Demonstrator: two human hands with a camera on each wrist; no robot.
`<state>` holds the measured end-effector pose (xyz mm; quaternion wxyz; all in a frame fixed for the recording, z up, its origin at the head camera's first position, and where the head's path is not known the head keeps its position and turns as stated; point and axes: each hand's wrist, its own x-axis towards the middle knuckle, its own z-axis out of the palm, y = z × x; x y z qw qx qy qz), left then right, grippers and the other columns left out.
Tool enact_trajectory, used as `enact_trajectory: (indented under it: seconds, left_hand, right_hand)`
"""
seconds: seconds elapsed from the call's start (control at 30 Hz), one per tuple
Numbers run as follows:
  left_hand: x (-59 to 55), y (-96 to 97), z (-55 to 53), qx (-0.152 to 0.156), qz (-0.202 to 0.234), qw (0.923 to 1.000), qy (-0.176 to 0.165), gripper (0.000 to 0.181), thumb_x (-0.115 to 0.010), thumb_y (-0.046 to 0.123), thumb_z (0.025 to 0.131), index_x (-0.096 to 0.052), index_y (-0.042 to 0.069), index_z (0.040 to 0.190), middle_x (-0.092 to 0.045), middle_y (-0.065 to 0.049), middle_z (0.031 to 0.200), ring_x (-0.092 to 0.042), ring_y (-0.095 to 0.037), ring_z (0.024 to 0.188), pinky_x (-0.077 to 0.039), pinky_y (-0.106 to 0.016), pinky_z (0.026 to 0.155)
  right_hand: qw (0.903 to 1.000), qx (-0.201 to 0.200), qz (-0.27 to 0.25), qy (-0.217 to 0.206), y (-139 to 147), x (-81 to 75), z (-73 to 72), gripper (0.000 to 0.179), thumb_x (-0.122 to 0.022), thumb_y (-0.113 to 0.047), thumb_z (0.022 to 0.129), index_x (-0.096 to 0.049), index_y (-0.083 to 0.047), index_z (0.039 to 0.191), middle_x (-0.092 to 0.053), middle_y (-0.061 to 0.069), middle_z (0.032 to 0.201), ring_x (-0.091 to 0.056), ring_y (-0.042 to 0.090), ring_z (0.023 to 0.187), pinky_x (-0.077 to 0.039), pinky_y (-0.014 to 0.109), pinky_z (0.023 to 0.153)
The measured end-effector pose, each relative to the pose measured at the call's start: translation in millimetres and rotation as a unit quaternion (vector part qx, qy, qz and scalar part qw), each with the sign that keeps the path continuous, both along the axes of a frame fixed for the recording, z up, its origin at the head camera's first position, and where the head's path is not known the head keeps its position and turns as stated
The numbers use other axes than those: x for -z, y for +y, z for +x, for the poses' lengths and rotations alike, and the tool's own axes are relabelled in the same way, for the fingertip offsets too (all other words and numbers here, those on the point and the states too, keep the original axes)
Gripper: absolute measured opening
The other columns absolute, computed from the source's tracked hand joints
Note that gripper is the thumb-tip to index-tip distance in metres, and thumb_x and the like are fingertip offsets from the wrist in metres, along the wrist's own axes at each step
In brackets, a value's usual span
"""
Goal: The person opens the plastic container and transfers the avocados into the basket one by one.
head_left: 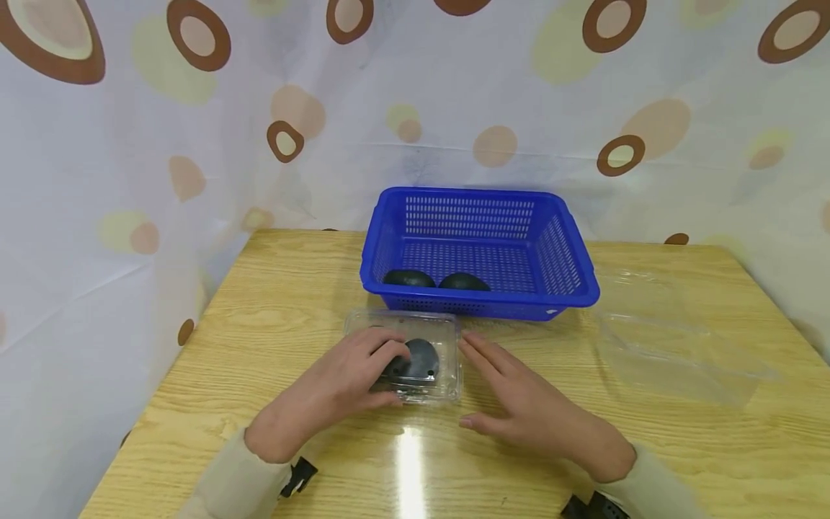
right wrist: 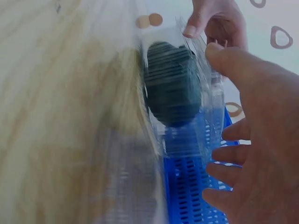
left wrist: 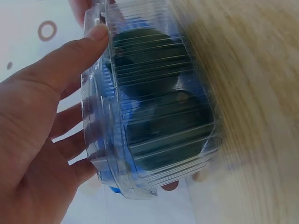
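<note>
A clear plastic clamshell box point(head_left: 447, 389), its lid down, stands on the table just in front of the blue basket. Inside it lie two dark green avocados point(left wrist: 170, 133), best seen from the left wrist. My left hand point(head_left: 344, 371) rests over the left part of the lid, its thumb on the near rim and its bent fingers on top. Beside the right edge is my right hand point(head_left: 528, 400), fingers stretched out with the fingertips at the rim; whether they touch it I cannot tell.
The blue basket point(head_left: 480, 305) behind the box holds two more avocados point(head_left: 410, 278). To the right on the wooden table point(head_left: 292, 274) sits another clear plastic container point(head_left: 681, 353). Patterned cloth point(head_left: 454, 94) hangs behind and to both sides.
</note>
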<state>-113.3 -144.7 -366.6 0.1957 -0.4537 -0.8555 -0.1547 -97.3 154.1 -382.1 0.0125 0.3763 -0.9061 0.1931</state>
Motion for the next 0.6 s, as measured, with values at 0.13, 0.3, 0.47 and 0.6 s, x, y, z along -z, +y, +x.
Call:
enact_trajectory:
  seconds: [0.13, 0.3, 0.47, 0.6]
  left_hand:
    - [2.6, -0.9, 0.1, 0.028, 0.013, 0.9993, 0.018, 0.041, -0.086, 0.034, 0.073, -0.059, 0.013, 0.096, -0.066, -0.009, 0.117, -0.064, -0.024, 0.113, -0.052, -0.035, 0.1]
    - [5.4, -0.7, 0.3, 0.046, 0.023, 0.9981, 0.033, 0.031, -0.083, 0.028, 0.077, -0.058, 0.015, 0.09, -0.067, -0.01, 0.115, -0.065, -0.026, 0.112, -0.053, -0.038, 0.1]
    - [9.7, 3.9, 5.5, 0.035, 0.0, 0.9968, 0.072, 0.026, -0.081, 0.021, 0.08, -0.057, 0.015, 0.084, -0.069, -0.011, 0.115, -0.066, -0.034, 0.113, -0.055, -0.053, 0.094]
    - [11.5, 5.8, 14.7, 0.014, -0.016, 0.996, 0.087, 0.017, -0.075, 0.015, 0.086, -0.059, 0.016, 0.09, -0.067, -0.012, 0.121, -0.065, -0.033, 0.117, -0.055, -0.057, 0.092]
  right_hand:
    - [0.9999, 0.006, 0.001, -0.012, -3.4, 2.8, 1.6, 0.093, -0.064, -0.053, 0.091, -0.018, -0.009, 0.159, -0.019, 0.012, 0.165, -0.03, 0.03, 0.149, -0.037, 0.049, 0.116]
    - [0.9998, 0.005, -0.007, -0.016, -3.4, 5.2, 2.9, 0.091, -0.066, -0.049, 0.092, -0.02, -0.006, 0.158, -0.017, 0.011, 0.166, -0.031, 0.03, 0.148, -0.038, 0.048, 0.115]
    - [0.9993, 0.006, -0.015, -0.034, -3.5, 7.8, 4.6, 0.088, -0.067, -0.043, 0.093, -0.02, -0.007, 0.158, -0.013, 0.008, 0.167, -0.03, 0.029, 0.149, -0.038, 0.048, 0.115]
    - [0.9986, 0.012, -0.019, -0.048, -3.4, 8.4, 5.3, 0.086, -0.067, -0.04, 0.094, -0.019, -0.01, 0.159, -0.01, 0.006, 0.168, -0.03, 0.028, 0.149, -0.039, 0.048, 0.114]
